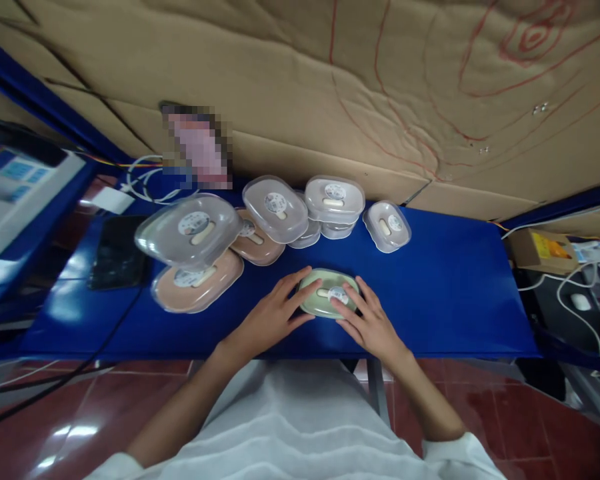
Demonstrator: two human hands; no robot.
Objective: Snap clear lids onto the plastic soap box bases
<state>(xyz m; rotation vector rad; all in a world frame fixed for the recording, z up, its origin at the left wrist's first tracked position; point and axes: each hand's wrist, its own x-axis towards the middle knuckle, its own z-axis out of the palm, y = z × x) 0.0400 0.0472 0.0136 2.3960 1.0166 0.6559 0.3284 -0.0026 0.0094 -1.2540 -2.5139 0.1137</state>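
Observation:
A small green lidded food container [321, 307] sits on the blue table near its front edge, with a round white sticker and a cream tab on its lid. My left hand [276, 310] grips its left end, fingers reaching over the lid. From the other side my right hand [373, 319] holds the right end, one finger on the sticker. Beyond them, a clear-lidded grey container [387, 225] stands alone. Behind and left are stacked containers: a grey one [335, 199], another grey one [275, 210], and a large grey one [187, 230] above a peach one [197, 287].
Cardboard [300, 87] with red lines walls off the back of the blue table [460, 287]. A dark flat device [117, 253], a white adapter [111, 199] and coiled cable lie at the left. On the right, a dark surface bears a cardboard box [543, 252] and a white mouse [581, 302].

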